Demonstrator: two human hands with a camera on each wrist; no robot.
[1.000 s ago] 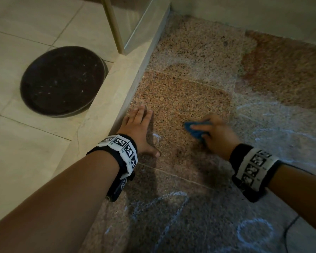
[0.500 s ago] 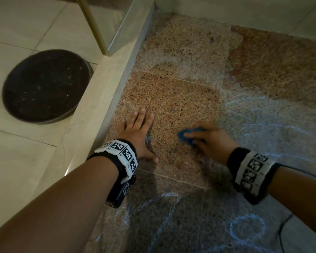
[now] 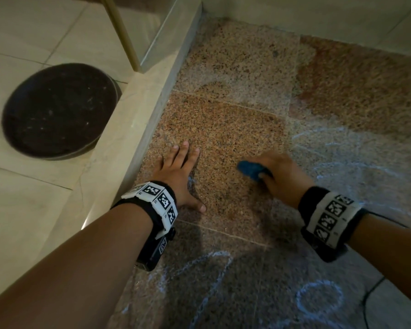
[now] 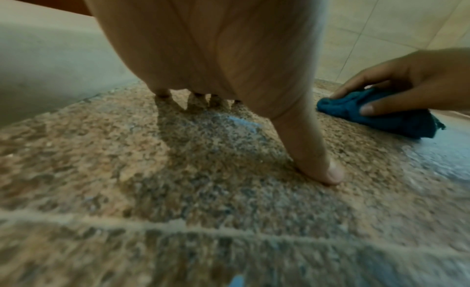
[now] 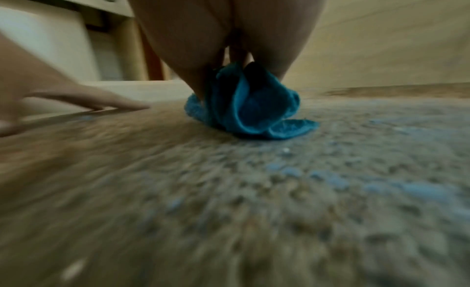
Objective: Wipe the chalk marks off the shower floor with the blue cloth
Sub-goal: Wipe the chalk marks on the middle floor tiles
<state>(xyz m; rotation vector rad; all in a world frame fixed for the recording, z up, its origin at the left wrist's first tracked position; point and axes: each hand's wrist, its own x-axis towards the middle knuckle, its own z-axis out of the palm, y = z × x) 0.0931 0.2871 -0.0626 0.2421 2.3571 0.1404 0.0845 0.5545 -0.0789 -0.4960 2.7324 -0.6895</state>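
Wiping is mid-step. Head view: right hand (image 3: 279, 173) clutches the bunched blue cloth (image 3: 252, 170) at frame centre on the shower floor (image 3: 223, 129); left hand (image 3: 179, 176) lies flat, fingers spread. Chalk marks (image 3: 319, 299) remain lower right, so next strokes probably head there. Left wrist view: a chalk smear (image 4: 241, 122) under the palm. Right wrist view: cloth pressed down. No containers visible.

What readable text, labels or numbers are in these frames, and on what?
None legible.
Left wristband: square black-and-white marker codes only, no words.
Right wristband: the same kind of codes, blurred.
Chalk marks on the shower floor: loops and strokes, not clearly letters or digits.
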